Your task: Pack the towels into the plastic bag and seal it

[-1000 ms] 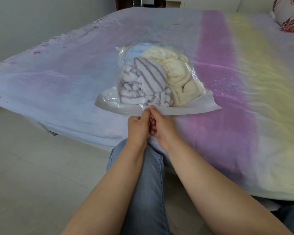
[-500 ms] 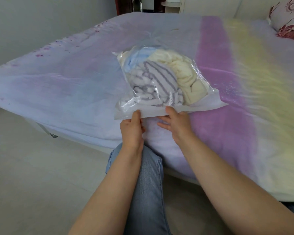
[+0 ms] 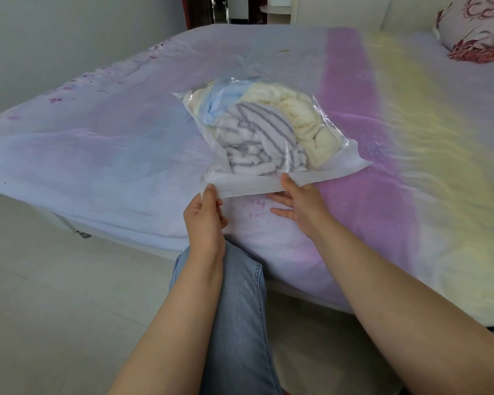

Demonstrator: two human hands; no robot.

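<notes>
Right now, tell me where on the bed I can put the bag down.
Free: the lilac sheet left of the bag, and the pink and yellow stripes between bag and pillow. Crowded: the near edge, where both hands hold the bag's flap.

A bed is taking up most of the view, its sheet running in lavender, purple and yellow bands. A plastic bag stuffed with towels is lying on it near the middle. At two o'clock from the bag, a flowered pillow is sitting on the sheet.
</notes>
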